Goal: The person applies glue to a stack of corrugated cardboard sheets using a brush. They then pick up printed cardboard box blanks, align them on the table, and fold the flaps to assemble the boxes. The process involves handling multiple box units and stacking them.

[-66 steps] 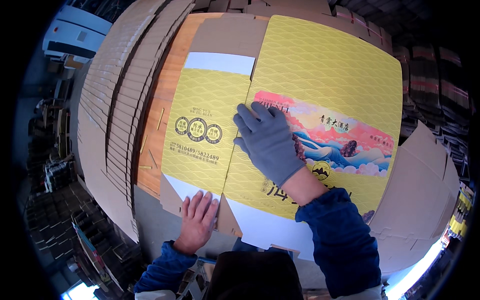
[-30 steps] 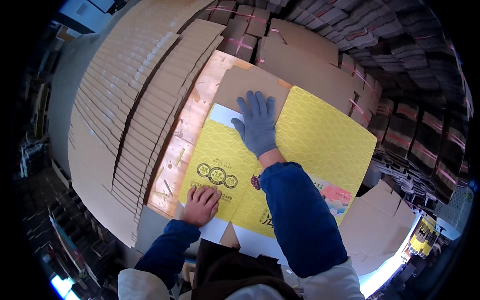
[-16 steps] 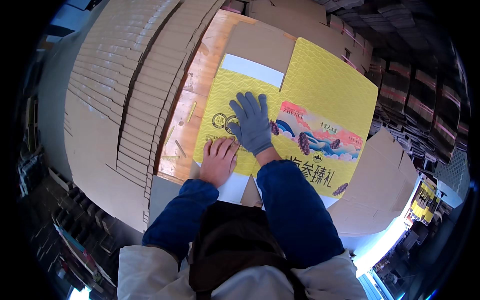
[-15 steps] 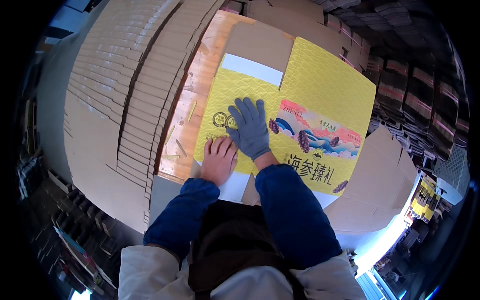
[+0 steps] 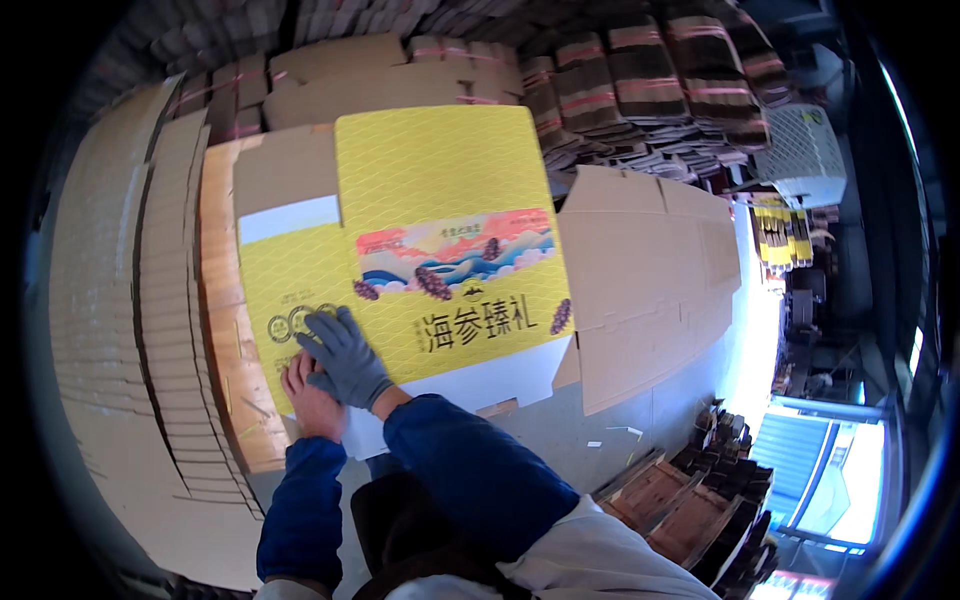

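Note:
A flat yellow printed carton sheet (image 5: 450,165) lies before me, with white flaps and a coloured picture band across its wider panel. My right hand (image 5: 345,358), in a grey glove, rests flat on its narrower left panel, fingers spread. Just left of it and touching it, my bare left hand (image 5: 312,402) lies on the same panel near its lower edge. The left fingers are stretched out and hold nothing. Plain brown cardboard (image 5: 285,180) shows beneath the sheet's far end.
A wooden tabletop (image 5: 228,250) shows left of the sheet, beside tall overlapping stacks of brown cardboard (image 5: 175,330). More brown cardboard (image 5: 645,265) spreads to the right. Strapped bundles (image 5: 635,75) line the back, near a pale plastic crate (image 5: 805,160). Wooden boxes (image 5: 670,505) stand lower right.
The view has swung to the right, so the sheet and hands appear further left and lower. Both hands stay on the narrower panel, the gloved one now closer over the bare one.

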